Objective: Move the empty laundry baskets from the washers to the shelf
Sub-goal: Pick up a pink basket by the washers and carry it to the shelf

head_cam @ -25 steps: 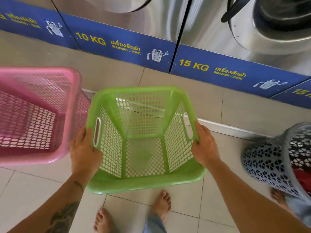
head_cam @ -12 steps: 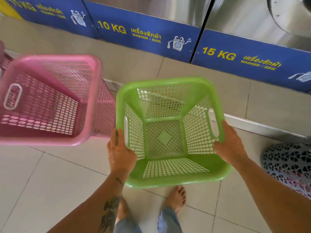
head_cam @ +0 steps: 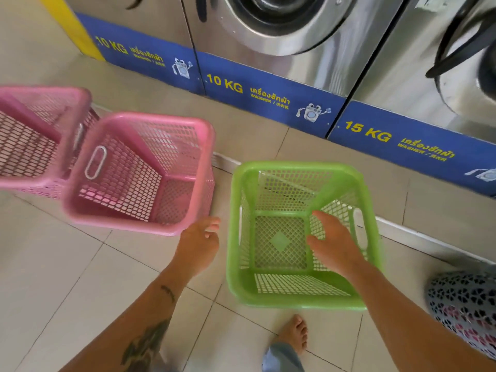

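Observation:
An empty green mesh laundry basket sits on the tiled floor in front of the washers. My right hand hovers over its inside with fingers spread, holding nothing. My left hand is in the gap between the green basket and an empty pink basket, by the pink basket's near right corner; its fingers are loosely curled and it grips nothing. A second pink basket stands behind and left of the first one, touching it.
Steel washers with a blue strip marked 10 KG and 15 KG stand on a raised tiled step ahead. A grey perforated basket holding clothes is at the lower right. My bare foot is just behind the green basket.
Both hands have let go of the green basket's sides. The left hand moved toward the pink basket, the right one over the green basket. The view swung left, showing a second pink basket.

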### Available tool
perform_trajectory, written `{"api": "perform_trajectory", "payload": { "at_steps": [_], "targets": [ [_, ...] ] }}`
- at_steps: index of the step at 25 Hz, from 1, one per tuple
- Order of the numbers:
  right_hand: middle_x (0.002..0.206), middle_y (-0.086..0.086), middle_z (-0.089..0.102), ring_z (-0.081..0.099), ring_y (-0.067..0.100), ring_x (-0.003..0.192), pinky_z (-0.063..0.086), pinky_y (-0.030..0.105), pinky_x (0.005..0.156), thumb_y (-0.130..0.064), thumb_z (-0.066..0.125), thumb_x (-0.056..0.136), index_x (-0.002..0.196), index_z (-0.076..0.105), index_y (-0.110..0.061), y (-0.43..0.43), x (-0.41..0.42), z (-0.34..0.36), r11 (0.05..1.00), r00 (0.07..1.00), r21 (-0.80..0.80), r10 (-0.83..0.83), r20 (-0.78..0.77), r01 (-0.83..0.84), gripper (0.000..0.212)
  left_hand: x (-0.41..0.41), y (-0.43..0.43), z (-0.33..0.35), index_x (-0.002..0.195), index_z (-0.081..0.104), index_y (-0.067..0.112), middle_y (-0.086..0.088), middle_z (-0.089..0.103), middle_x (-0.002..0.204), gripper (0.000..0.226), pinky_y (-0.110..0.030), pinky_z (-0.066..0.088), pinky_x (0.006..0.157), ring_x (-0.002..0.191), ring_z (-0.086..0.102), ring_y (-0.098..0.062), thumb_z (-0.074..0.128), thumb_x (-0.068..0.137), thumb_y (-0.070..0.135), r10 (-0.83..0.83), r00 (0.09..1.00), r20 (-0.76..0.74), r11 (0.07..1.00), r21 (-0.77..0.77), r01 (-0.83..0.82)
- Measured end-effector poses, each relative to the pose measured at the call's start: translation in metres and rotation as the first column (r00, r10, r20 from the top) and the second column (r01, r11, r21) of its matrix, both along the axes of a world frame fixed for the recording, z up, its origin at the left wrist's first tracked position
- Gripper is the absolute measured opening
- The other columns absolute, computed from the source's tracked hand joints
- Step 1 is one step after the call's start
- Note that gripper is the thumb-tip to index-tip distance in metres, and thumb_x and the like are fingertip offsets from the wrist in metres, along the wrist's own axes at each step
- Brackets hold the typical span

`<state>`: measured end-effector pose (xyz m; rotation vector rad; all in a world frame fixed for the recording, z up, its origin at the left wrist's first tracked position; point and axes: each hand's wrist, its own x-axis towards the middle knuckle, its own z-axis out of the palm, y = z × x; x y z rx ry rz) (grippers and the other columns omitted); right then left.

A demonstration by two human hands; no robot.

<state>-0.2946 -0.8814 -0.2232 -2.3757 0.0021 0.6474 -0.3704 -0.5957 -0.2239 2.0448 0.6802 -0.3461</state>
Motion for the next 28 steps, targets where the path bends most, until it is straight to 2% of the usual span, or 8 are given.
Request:
{"api": "perform_trajectory", "payload": {
  "at_steps": [3,6,11,15,18,22,25,28],
  "targets": [
    [0.152,0.001,0.037,0.045,0.018,0.128,0.040,0.039,0.106,-0.027,0.061,0.087,0.146,0.035,-0.029,0.082,-0.002,0.032,0.997,0.998,0.047,0.062,0.029,-0.063,0.065,-0.019,0.060,0.029,0.109,0.064,0.030,0.016,0.065,0.102,0.034,-0.009,0.049,0.055,0.078,0.063,0.002,0.050,0.092,0.004,0.024,0.994,0.104,1.000,-0.011,-0.023],
    [0.147,-0.001,0.044,0.044,0.016,0.130,0.037,0.033,0.106,-0.023,0.063,0.085,0.143,0.042,-0.024,0.176,-0.013,0.056,0.993,0.994,0.065,0.093,0.060,-0.097,0.062,-0.048,0.140,0.054,0.100,0.064,0.033,0.021,0.066,0.094,0.036,-0.012,0.053,0.067,0.084,0.064,0.004,0.053,0.089,0.000,0.123,0.965,0.231,0.992,-0.039,-0.117],
    [0.138,0.006,0.054,0.055,0.019,0.115,0.043,0.034,0.098,-0.011,0.067,0.083,0.137,0.051,-0.018,0.360,-0.046,0.091,0.977,0.982,0.146,0.139,0.130,-0.158,0.057,-0.098,0.309,0.093,0.090,0.066,0.038,0.014,0.069,0.096,0.039,-0.006,0.049,0.065,0.088,0.064,0.000,0.054,0.086,0.000,0.296,0.903,0.310,0.955,-0.093,-0.281],
    [0.137,-0.003,0.054,0.057,0.015,0.111,0.048,0.040,0.096,-0.017,0.068,0.084,0.138,0.048,-0.026,0.487,-0.058,0.109,0.953,0.976,0.225,0.175,0.132,-0.201,0.059,-0.115,0.421,0.121,0.098,0.066,0.029,0.016,0.067,0.101,0.032,-0.014,0.052,0.076,0.090,0.062,0.001,0.055,0.084,0.003,0.328,0.880,0.343,0.941,-0.033,-0.337],
    [0.133,-0.011,0.055,0.057,0.004,0.107,0.046,0.033,0.098,-0.024,0.066,0.084,0.138,0.047,-0.031,0.556,-0.051,0.113,0.934,0.958,0.224,0.252,0.136,-0.277,0.059,-0.109,0.481,0.127,0.102,0.060,0.037,0.024,0.061,0.102,0.033,-0.008,0.047,0.069,0.092,0.060,0.004,0.059,0.084,0.009,0.296,0.876,0.381,0.941,0.043,-0.336],
    [0.142,-0.013,0.047,0.049,0.010,0.125,0.040,0.042,0.108,-0.029,0.063,0.083,0.139,0.043,-0.035,0.626,-0.023,0.094,0.919,0.950,0.239,0.300,0.091,-0.313,0.060,-0.079,0.551,0.112,0.100,0.055,0.046,0.023,0.061,0.107,0.040,-0.009,0.048,0.074,0.097,0.060,0.002,0.065,0.084,0.011,0.258,0.881,0.397,0.946,0.079,-0.313],
    [0.150,-0.014,0.037,0.039,0.008,0.134,0.036,0.044,0.112,-0.034,0.059,0.083,0.144,0.035,-0.036,0.664,0.010,0.064,0.926,0.952,0.222,0.303,0.040,-0.304,0.066,-0.046,0.601,0.083,0.116,0.059,0.030,0.014,0.056,0.115,0.037,-0.025,0.051,0.085,0.101,0.059,-0.006,0.066,0.083,0.014,0.240,0.899,0.367,0.932,0.170,-0.319],
    [0.155,-0.010,0.028,0.030,0.010,0.140,0.030,0.043,0.115,-0.033,0.056,0.085,0.147,0.028,-0.034,0.697,0.039,0.034,0.931,0.948,0.191,0.317,-0.010,-0.309,0.068,-0.017,0.645,0.053,0.122,0.057,0.022,0.013,0.049,0.115,0.042,-0.021,0.050,0.079,0.100,0.056,-0.010,0.066,0.082,0.015,0.176,0.927,0.330,0.929,0.256,-0.268]
  ]
}}
